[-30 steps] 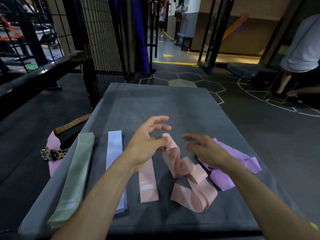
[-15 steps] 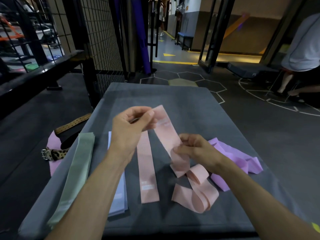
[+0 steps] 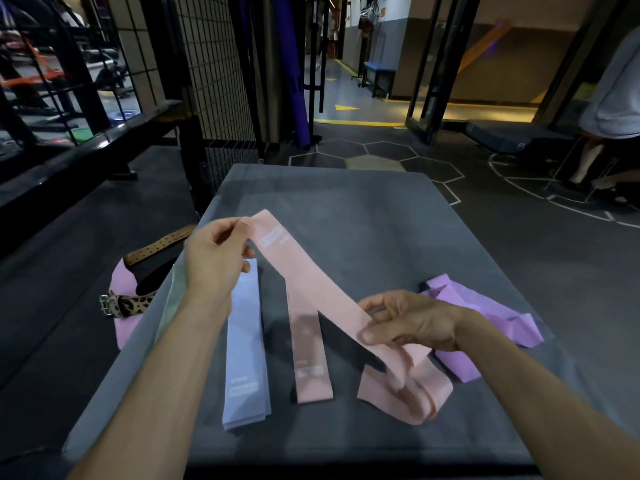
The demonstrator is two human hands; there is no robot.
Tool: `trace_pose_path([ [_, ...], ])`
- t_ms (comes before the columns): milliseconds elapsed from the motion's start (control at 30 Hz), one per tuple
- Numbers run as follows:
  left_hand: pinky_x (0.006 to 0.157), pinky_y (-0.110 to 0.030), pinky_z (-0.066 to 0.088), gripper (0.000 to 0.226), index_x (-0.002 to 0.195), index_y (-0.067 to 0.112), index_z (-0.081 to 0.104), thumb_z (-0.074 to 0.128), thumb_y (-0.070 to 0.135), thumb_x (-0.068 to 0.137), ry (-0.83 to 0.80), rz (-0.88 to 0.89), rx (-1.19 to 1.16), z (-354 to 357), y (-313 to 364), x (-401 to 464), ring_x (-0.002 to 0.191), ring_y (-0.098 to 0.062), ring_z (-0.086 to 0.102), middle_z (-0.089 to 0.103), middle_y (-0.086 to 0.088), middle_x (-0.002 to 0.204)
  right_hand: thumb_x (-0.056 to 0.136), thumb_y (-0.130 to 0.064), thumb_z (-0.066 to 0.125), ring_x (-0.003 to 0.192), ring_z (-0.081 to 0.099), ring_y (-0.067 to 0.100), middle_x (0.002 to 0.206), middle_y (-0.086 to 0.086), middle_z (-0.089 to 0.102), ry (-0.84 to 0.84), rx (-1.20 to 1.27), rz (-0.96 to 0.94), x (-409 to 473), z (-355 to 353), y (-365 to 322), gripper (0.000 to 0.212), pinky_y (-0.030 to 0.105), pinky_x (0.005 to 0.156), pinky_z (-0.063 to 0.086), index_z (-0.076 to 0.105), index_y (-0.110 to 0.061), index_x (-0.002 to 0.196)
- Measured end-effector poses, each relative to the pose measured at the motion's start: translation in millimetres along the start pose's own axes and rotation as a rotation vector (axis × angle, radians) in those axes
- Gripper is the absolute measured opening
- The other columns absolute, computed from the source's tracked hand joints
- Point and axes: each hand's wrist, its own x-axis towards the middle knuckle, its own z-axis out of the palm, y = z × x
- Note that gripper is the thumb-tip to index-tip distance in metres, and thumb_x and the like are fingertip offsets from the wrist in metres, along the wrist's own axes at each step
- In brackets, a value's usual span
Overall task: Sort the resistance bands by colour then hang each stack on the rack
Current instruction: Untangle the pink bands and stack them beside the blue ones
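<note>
The left hand (image 3: 214,252) pinches the far end of a pink band (image 3: 311,289) between thumb and fingers (image 3: 242,225), left of frame centre, while the right hand (image 3: 412,322) grasps the same band lower down, right of centre, thumb on top. Held between them, the band runs taut and diagonal above the tabletop (image 3: 381,216); below the right hand its tail seems to run down into a loose pink coil (image 3: 405,393) lying at lower centre.

Three sorted lots already lie lengthwise: a green stack (image 3: 169,306) mostly hidden behind the left forearm, a blue stack (image 3: 246,344) just right of it, and a flat pink one (image 3: 308,351) directly under the held band. A crumpled purple heap (image 3: 485,313) waits at the right, partly behind the right wrist.

The step appears to be flattening this band for the pink lot. Doing it well likely means drawing the tail free of the coil, keeping both layers untwisted, then lowering it squarely onto the flat pink one with ends matched and edges aligned, without dragging the blue stack askew
</note>
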Motion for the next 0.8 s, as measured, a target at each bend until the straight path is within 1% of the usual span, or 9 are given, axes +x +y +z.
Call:
trace_pose_path([
  [100, 0.046, -0.021, 0.047, 0.013, 0.09, 0.017, 0.073, 0.062, 0.012, 0.095, 0.066, -0.033, -0.037, -11.8, 0.7, 7.5, 0.059, -0.009, 0.061, 0.071, -0.004, 0.083, 0.087, -0.007, 0.073, 0.071, 0.067, 0.02, 0.089, 0.008, 0.069, 0.08, -0.013, 0.031, -2.3, -5.6, 3.6, 0.023, 0.026, 0.065, 0.055, 0.067, -0.008, 0.11],
  [233, 0.045, -0.02, 0.047, 0.008, 0.093, 0.012, 0.071, 0.064, 0.007, 0.092, 0.068, -0.024, -0.029, -21.1, 2.2, 9.9, 0.054, -0.009, 0.065, 0.073, -0.005, 0.083, 0.086, -0.008, 0.075, 0.081, 0.071, 0.026, 0.09, 0.013, 0.072, 0.268, 0.077, 0.072, -3.4, -18.5, 10.4, 0.033, 0.036, 0.076, 0.059, 0.065, -0.001, 0.116],
  [333, 0.048, -0.021, 0.047, 0.015, 0.101, 0.016, 0.066, 0.065, 0.004, 0.091, 0.042, 0.043, 0.056, -28.0, 0.9, 11.0, 0.053, -0.007, 0.062, 0.071, -0.004, 0.08, 0.085, -0.006, 0.075, 0.082, 0.074, 0.032, 0.084, 0.014, 0.071, 0.393, 0.176, 0.095, -3.3, -25.9, 13.4, 0.018, 0.038, 0.077, 0.061, 0.068, -0.001, 0.101],
  [433, 0.053, -0.017, 0.047, 0.019, 0.093, 0.019, 0.072, 0.064, 0.002, 0.091, -0.048, 0.104, 0.18, -33.7, -0.6, 11.0, 0.052, -0.004, 0.06, 0.072, 0.001, 0.075, 0.087, -0.006, 0.074, 0.078, 0.074, 0.035, 0.086, 0.021, 0.07, 0.492, 0.236, 0.109, -1.9, -27.5, 14.9, 0.019, 0.038, 0.071, 0.063, 0.068, 0.002, 0.103],
  [533, 0.067, -0.029, 0.054, 0.025, 0.083, 0.031, 0.077, 0.068, 0.009, 0.09, -0.12, 0.132, 0.359, -41.1, -6.3, 15.5, 0.059, -0.007, 0.067, 0.075, 0.007, 0.074, 0.09, -0.008, 0.07, 0.068, 0.073, 0.028, 0.084, 0.02, 0.071, 0.613, 0.251, 0.106, 0.7, -29.0, 14.3, 0.012, 0.03, 0.055, 0.059, 0.069, -0.001, 0.1],
  [633, 0.078, -0.041, 0.06, 0.018, 0.085, 0.031, 0.078, 0.072, 0.014, 0.088, -0.286, 0.148, 0.57, -47.3, -7.9, 16.4, 0.072, -0.017, 0.072, 0.076, 0.007, 0.076, 0.092, -0.006, 0.068, 0.064, 0.068, 0.027, 0.084, 0.017, 0.072, 0.789, 0.293, 0.06, 6.7, -35.3, 15.2, 0.005, 0.028, 0.055, 0.055, 0.071, -0.003, 0.095],
  [667, 0.08, -0.041, 0.06, 0.016, 0.087, 0.028, 0.078, 0.074, 0.013, 0.087, -0.368, 0.133, 0.6, -48.3, -6.3, 13.4, 0.076, -0.02, 0.073, 0.076, 0.005, 0.078, 0.091, -0.005, 0.068, 0.061, 0.066, 0.026, 0.083, 0.016, 0.072, 0.851, 0.289, 0.037, 9.3, -37.9, 15.8, 0.004, 0.028, 0.054, 0.054, 0.072, -0.004, 0.092],
  [733, 0.08, -0.035, 0.057, 0.017, 0.093, 0.023, 0.077, 0.08, 0.01, 0.082, -0.542, 0.077, 0.638, -46.7, -2.7, 5.4, 0.079, -0.017, 0.074, 0.077, 0.002, 0.084, 0.091, -0.007, 0.068, 0.055, 0.063, 0.024, 0.08, 0.012, 0.073, 0.97, 0.238, 0.006, 14.4, -43.7, 16.2, 0.004, 0.026, 0.047, 0.051, 0.073, -0.006, 0.09],
  [800, 0.074, -0.027, 0.054, 0.022, 0.092, 0.022, 0.077, 0.082, 0.006, 0.078, -0.638, 0.084, 0.684, -42.7, -3.8, -0.3, 0.073, -0.01, 0.073, 0.077, 0.002, 0.082, 0.093, -0.008, 0.067, 0.051, 0.059, 0.022, 0.078, 0.008, 0.073, 1.072, 0.168, -0.018, 18.4, -49.5, 15.1, 0.007, 0.023, 0.038, 0.048, 0.073, -0.007, 0.093],
])
